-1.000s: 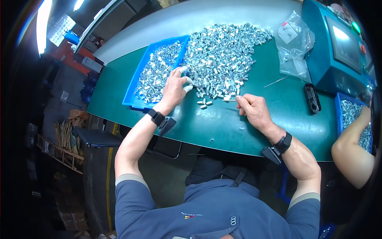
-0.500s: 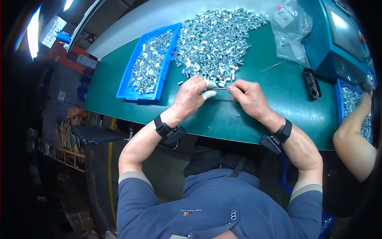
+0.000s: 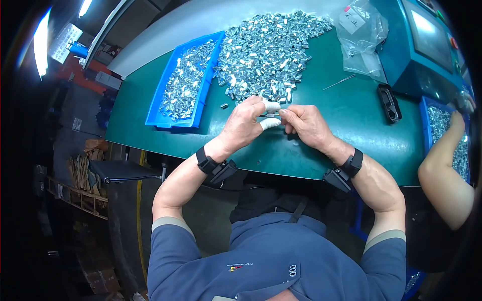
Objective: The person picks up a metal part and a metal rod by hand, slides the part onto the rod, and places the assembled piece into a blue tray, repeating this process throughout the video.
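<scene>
Head view: the hands are brought together, nearly touching, just over the near part of the green bench (image 3: 346, 130). A small metal piece (image 3: 270, 115) sits between them, pinched in the left hand (image 3: 242, 123) by thumb and finger. Whitish, cloth-like finger covers (image 3: 271, 106) wrap those tips, perhaps to spare the skin or steady the grip on slick metal. The right hand (image 3: 312, 128) presses thumb and forefinger together at the piece's right end; what lies between them is hidden. Meeting this way, the hands probably brace such a tiny part from both sides.

Straight ahead of the hands spreads a heap of metal pieces (image 3: 266, 55), short, blocky and shiny, seemingly left loose so that each is easy to pick. One loose piece (image 3: 224, 106) lies just beyond the left hand. Farther left, a blue plastic tray (image 3: 202, 103) with smooth, raised walls keeps similar pieces apart from the heap.

Beyond the right hand lie a slender rod (image 3: 339, 82), a crumpled clear bag (image 3: 362, 42) and, farther right, a black oblong case (image 3: 389, 103), all well apart from the fingers.
</scene>
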Motion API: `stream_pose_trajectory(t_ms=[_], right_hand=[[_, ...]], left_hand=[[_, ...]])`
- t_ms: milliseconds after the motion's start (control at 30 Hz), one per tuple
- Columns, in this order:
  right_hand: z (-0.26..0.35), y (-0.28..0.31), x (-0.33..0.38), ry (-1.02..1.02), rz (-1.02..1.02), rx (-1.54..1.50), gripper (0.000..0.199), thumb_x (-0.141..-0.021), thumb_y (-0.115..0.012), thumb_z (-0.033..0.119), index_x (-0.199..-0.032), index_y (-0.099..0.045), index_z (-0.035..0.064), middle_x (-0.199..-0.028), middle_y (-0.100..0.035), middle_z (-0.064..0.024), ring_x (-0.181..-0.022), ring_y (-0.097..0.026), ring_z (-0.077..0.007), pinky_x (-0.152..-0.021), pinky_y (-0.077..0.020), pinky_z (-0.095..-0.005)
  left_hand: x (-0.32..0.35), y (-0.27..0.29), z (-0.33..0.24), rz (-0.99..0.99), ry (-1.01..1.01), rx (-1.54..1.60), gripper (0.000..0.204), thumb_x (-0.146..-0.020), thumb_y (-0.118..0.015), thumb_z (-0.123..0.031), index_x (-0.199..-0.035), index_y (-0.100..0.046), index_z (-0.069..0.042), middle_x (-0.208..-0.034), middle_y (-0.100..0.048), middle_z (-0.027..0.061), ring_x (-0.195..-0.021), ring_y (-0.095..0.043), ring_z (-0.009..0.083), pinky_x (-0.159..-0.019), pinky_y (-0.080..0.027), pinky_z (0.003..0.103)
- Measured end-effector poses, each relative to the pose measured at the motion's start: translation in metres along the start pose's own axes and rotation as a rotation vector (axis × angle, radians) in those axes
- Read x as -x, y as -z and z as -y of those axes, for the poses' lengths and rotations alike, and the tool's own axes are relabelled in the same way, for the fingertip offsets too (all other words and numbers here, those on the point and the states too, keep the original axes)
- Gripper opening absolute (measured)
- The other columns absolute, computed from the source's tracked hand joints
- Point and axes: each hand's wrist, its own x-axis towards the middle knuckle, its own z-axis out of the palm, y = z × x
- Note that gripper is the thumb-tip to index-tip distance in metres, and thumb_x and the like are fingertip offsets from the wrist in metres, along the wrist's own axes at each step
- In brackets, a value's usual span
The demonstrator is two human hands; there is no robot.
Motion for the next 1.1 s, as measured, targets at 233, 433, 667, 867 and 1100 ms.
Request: stream_pose_trajectory(t_ms=[233,433,667,867,1100], right_hand=[[0.005,0.002,0.001,0.029,0.032,-0.073,0.031,-0.106,-0.063,0.029,-0.094,-0.072,0.0017,-0.074,-0.067,-0.0008,-0.067,-0.059,-0.0068,-0.060,-0.0465,-0.0253],[0.010,0.001,0.003,0.086,-0.004,-0.033,0.019,-0.100,-0.071,0.020,-0.101,-0.072,0.0010,-0.083,-0.069,-0.0005,-0.074,-0.060,-0.0066,-0.065,-0.0476,-0.0248],[0.003,-0.002,0.000,0.058,-0.027,0.032,0.032,-0.101,-0.067,0.029,-0.086,-0.073,0.0012,-0.064,-0.066,-0.0036,-0.058,-0.061,-0.0100,-0.054,-0.0473,-0.0295],[0.011,0.002,0.003,-0.046,0.006,0.105,0.047,-0.105,-0.061,0.038,-0.077,-0.071,0.0015,-0.058,-0.064,-0.0050,-0.052,-0.059,-0.0112,-0.052,-0.0460,-0.0304],[0.004,0.004,0.000,0.032,-0.099,0.085,0.048,-0.105,-0.062,0.040,-0.077,-0.071,0.0022,-0.058,-0.064,-0.0045,-0.053,-0.058,-0.0105,-0.052,-0.0449,-0.0318]], left_hand=[[0.013,0.006,0.005,0.040,0.157,0.070,0.020,-0.091,-0.079,-0.014,-0.107,-0.074,-0.004,-0.099,-0.075,0.0096,-0.086,-0.071,0.0216,-0.075,-0.056,0.034],[0.021,-0.001,0.004,-0.018,0.197,0.116,0.018,-0.091,-0.079,-0.013,-0.104,-0.074,-0.003,-0.096,-0.075,0.0103,-0.083,-0.071,0.0209,-0.074,-0.055,0.033],[0.024,-0.017,0.006,-0.067,0.121,0.088,0.014,-0.088,-0.080,-0.009,-0.099,-0.073,-0.003,-0.090,-0.073,0.0097,-0.079,-0.069,0.0212,-0.071,-0.055,0.034],[0.022,-0.012,0.004,-0.071,0.084,0.047,0.013,-0.086,-0.081,-0.007,-0.095,-0.071,-0.004,-0.088,-0.072,0.0096,-0.080,-0.068,0.0247,-0.071,-0.055,0.036],[0.040,0.022,0.021,-0.161,0.064,-0.111,0.017,-0.084,-0.082,-0.006,-0.097,-0.072,-0.005,-0.094,-0.074,0.0104,-0.087,-0.071,0.0264,-0.074,-0.055,0.036]])
